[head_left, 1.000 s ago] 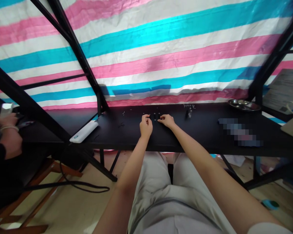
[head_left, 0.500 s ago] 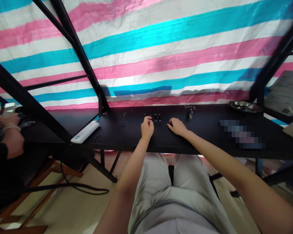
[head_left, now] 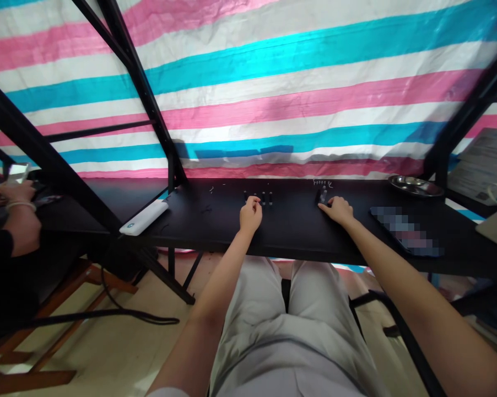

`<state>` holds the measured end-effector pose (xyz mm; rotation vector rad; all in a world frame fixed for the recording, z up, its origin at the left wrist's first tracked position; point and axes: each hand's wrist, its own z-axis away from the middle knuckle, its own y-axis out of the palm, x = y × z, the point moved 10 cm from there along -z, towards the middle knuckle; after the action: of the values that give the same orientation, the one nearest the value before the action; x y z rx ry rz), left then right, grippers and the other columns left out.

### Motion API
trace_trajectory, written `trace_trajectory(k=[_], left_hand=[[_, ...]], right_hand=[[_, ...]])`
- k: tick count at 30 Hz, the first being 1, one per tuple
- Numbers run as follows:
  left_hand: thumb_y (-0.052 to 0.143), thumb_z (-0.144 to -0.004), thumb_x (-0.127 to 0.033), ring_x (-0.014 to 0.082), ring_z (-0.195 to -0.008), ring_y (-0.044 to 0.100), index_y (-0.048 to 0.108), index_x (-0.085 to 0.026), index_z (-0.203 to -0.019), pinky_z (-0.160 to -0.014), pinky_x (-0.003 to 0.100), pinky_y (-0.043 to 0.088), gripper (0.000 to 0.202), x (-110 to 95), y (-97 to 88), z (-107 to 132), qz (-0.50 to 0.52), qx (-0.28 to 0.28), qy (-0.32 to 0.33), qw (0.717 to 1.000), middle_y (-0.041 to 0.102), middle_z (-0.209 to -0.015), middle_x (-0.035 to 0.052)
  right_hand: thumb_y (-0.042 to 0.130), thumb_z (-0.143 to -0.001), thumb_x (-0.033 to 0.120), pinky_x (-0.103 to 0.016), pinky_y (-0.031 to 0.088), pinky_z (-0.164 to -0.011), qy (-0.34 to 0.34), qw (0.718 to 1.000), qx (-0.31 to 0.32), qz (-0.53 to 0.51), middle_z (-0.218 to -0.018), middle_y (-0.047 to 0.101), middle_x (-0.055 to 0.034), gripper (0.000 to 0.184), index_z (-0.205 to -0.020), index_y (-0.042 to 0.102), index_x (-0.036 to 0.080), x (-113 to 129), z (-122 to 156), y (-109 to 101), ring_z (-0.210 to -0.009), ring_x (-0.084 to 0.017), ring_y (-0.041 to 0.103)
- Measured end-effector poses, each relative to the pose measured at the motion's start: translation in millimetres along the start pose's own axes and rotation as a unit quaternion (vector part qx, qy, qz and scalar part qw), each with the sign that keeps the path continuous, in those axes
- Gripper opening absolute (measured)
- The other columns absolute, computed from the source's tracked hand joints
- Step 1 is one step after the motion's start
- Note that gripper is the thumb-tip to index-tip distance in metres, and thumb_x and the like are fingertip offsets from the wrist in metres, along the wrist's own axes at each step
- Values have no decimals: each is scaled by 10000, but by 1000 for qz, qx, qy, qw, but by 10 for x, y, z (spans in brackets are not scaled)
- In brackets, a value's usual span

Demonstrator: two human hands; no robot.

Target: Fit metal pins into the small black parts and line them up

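Observation:
My left hand (head_left: 249,214) rests on the black table (head_left: 290,231) with its fingers curled together beside a row of small dark upright parts (head_left: 266,197); what it holds, if anything, is too small to name. My right hand (head_left: 338,209) lies further right, its fingertips bunched on a small dark part (head_left: 323,194) that stands below a few tiny silvery pieces (head_left: 321,181).
A white power bank (head_left: 144,217) lies at the table's left end. A metal dish (head_left: 415,186) sits at the back right, with a blurred flat object (head_left: 405,230) before it. A neighbouring person's hand (head_left: 17,193) holds a phone at far left. Black frame bars cross the striped tarp.
My right hand has slid right along the table, from beside the row of dark parts to the small part near the silvery pieces. My left hand has stayed in place.

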<state>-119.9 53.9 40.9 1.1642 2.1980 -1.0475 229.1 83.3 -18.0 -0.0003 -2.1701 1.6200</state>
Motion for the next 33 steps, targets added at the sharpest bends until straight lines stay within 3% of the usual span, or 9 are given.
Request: trace_trajectory(k=[11,16,20,25,29,33], left_hand=[[392,-831,-185,116,-561,530,536,-210,-905,-579,211,374,164,-89,26,39,-33,25,10,999,535,-601,-26],[386,-852,-200,126,-667,591,558,-205,-975,-658,224,427,211,-325,169,121,-90,76,84,989,611,-729,10],[362,-862,-194,162,-899,596,547,-184,-1071,-814,270,452,280,-730,533,252,-117,164,195,960,638,-965,68],[370,-860,-193,192,-984,539,449,-178,-1233,-807,287,461,382,-1058,1145,183,-133,219,200,946,590,-1068,85],[407,-859,-222,219,-1001,503,323,-184,-1351,-800,325,448,500,-1054,1647,37,-179,244,156,940,530,-1151,97],[389,-889,-257,217,-1015,478,226,-238,-1406,-786,331,426,543,-955,1974,-38,-234,253,134,929,493,-1187,85]], right_hand=[[487,-804,471,-413,386,-819,-11,1000,0,-5,-1097,553,-145,389,-1025,575,163,50,-180,92,-1018,-286,514],[484,-809,450,-400,391,-803,-21,1000,18,-12,-1094,563,-124,352,-1014,573,177,60,-204,117,-1024,-278,518],[484,-810,438,-391,388,-786,-30,999,11,-25,-1073,577,-106,310,-977,577,194,64,-209,109,-1005,-270,528],[501,-800,392,-351,380,-750,-31,998,3,-56,-985,604,-66,214,-879,578,209,25,-164,88,-950,-239,545],[519,-781,372,-321,365,-707,-39,997,-5,-72,-915,610,-50,179,-823,575,207,-29,-102,65,-881,-215,550],[525,-767,368,-301,345,-660,-64,994,-19,-81,-853,606,-44,172,-784,564,202,-20,-59,21,-820,-202,545]])
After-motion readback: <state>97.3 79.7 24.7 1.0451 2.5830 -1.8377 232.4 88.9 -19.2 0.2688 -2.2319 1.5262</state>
